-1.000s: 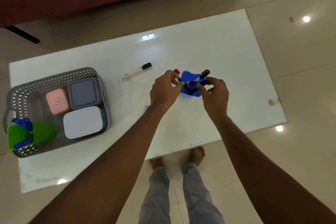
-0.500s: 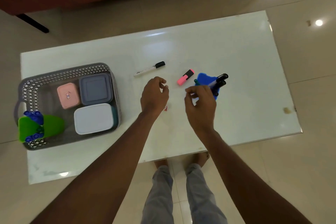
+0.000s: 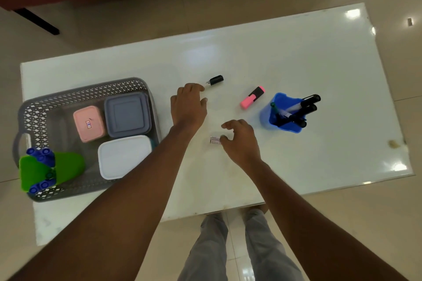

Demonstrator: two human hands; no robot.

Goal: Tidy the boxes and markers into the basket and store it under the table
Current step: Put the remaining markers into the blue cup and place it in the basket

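While over the table point(image 3: 296, 52), left hand point(image 3: 188, 107) and right hand point(image 3: 241, 141) loosely curled, seemingly empty.

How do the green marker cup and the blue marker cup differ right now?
The green cup lies tipped on its side inside the basket; the blue cup stands upright on the table, outside it. The green cup's markers show blue caps; the blue cup's markers mostly show black caps. Both cups hold several markers.

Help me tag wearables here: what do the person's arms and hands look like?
The left hand and right hand are bare: no gloves, and no watch, bracelet or ring shows. No sleeves reach the visible parts of either arm.
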